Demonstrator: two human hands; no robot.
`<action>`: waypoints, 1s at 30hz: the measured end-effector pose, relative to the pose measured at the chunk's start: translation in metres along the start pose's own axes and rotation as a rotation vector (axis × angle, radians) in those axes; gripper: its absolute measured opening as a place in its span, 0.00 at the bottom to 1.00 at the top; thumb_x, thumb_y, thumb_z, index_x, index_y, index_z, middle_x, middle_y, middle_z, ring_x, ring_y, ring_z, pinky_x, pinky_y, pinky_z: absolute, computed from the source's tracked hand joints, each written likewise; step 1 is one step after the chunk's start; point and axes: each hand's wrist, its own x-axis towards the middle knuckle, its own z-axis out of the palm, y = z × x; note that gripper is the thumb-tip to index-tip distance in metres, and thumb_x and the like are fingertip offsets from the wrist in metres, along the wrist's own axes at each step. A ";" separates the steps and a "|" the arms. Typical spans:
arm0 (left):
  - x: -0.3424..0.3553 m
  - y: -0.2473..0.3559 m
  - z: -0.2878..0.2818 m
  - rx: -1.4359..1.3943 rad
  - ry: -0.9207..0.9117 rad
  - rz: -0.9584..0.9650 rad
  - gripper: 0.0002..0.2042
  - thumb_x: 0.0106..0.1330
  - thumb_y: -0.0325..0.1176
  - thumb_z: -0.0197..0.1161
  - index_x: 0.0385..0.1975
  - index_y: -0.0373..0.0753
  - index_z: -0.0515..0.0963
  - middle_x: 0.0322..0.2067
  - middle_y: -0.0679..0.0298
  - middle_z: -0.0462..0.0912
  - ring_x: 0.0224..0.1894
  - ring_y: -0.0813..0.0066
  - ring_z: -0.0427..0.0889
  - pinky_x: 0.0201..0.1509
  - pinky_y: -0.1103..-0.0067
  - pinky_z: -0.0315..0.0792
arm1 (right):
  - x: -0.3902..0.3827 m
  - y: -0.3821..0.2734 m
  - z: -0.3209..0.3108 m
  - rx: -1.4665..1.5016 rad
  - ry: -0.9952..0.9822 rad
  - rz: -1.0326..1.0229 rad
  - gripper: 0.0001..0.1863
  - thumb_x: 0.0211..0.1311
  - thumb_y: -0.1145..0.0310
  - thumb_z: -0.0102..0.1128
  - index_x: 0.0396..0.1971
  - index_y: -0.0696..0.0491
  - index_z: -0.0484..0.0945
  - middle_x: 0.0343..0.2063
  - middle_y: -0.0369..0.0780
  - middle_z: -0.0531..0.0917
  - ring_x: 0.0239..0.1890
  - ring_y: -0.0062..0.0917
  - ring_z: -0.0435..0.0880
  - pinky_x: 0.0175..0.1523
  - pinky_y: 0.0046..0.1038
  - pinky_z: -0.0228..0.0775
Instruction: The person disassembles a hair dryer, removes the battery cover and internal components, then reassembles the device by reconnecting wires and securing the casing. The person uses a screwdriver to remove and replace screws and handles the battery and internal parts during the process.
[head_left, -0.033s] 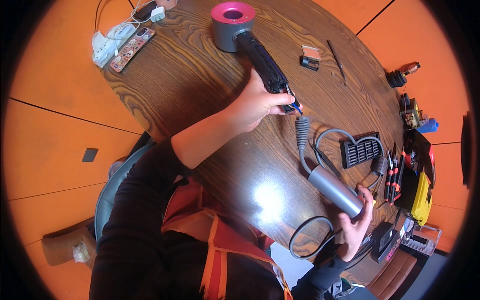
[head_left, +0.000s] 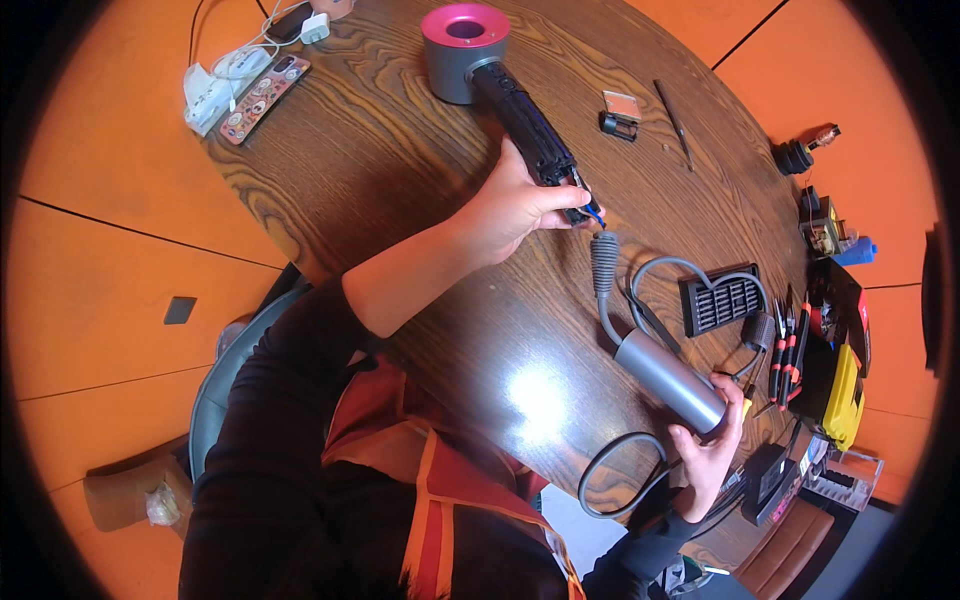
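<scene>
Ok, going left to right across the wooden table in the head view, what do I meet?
Patterned phone case → pink-rimmed grey dryer head → left hand on the black stripped handle → grey ribbed cord sleeve → grey metal cylinder → black vented filter grille → yellow tool.

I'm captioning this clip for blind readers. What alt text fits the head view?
Seen from above, a person's left hand grips the black bared handle of a hair dryer with a pink-rimmed grey head, while the right hand holds a grey sleeve on its cord. Both lie on a round wooden table with screwdrivers nearby.
</scene>
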 end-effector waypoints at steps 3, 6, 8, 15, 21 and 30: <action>0.003 -0.003 -0.001 -0.019 0.011 0.011 0.29 0.56 0.17 0.56 0.54 0.41 0.49 0.38 0.58 0.70 0.41 0.60 0.79 0.43 0.65 0.78 | 0.002 -0.003 0.003 0.036 0.023 0.072 0.32 0.34 0.74 0.72 0.45 0.57 0.68 0.42 0.38 0.71 0.45 0.23 0.71 0.53 0.24 0.61; 0.003 -0.005 -0.001 -0.035 0.031 0.005 0.26 0.56 0.17 0.56 0.51 0.41 0.52 0.37 0.59 0.69 0.41 0.59 0.79 0.43 0.66 0.78 | 0.004 -0.006 0.005 0.029 0.026 0.105 0.30 0.35 0.75 0.71 0.43 0.57 0.68 0.39 0.37 0.73 0.43 0.22 0.72 0.51 0.23 0.62; 0.002 -0.006 -0.001 -0.009 0.044 0.020 0.25 0.56 0.17 0.56 0.49 0.41 0.52 0.37 0.59 0.69 0.40 0.59 0.79 0.43 0.66 0.78 | 0.005 -0.007 0.006 0.022 0.007 0.123 0.29 0.34 0.76 0.70 0.42 0.57 0.69 0.36 0.36 0.74 0.41 0.22 0.74 0.50 0.23 0.63; 0.008 -0.011 -0.009 0.157 0.106 0.000 0.24 0.55 0.16 0.55 0.47 0.41 0.51 0.35 0.58 0.70 0.39 0.60 0.80 0.42 0.68 0.78 | 0.010 -0.011 0.003 -0.256 -0.061 0.043 0.22 0.35 0.70 0.68 0.34 0.60 0.72 0.29 0.40 0.77 0.32 0.25 0.77 0.40 0.25 0.68; 0.004 -0.013 -0.005 0.108 0.197 -0.010 0.20 0.56 0.19 0.57 0.45 0.36 0.57 0.38 0.57 0.72 0.42 0.65 0.79 0.45 0.73 0.76 | 0.013 -0.007 0.000 -0.328 -0.121 -0.024 0.19 0.40 0.62 0.65 0.28 0.63 0.74 0.23 0.46 0.78 0.26 0.33 0.78 0.34 0.26 0.68; -0.051 -0.023 -0.002 0.262 0.465 0.342 0.28 0.57 0.19 0.55 0.58 0.34 0.54 0.48 0.57 0.67 0.51 0.72 0.68 0.49 0.79 0.69 | 0.014 -0.002 -0.002 -0.307 -0.172 0.021 0.17 0.44 0.62 0.61 0.26 0.62 0.75 0.20 0.47 0.76 0.24 0.35 0.77 0.31 0.29 0.66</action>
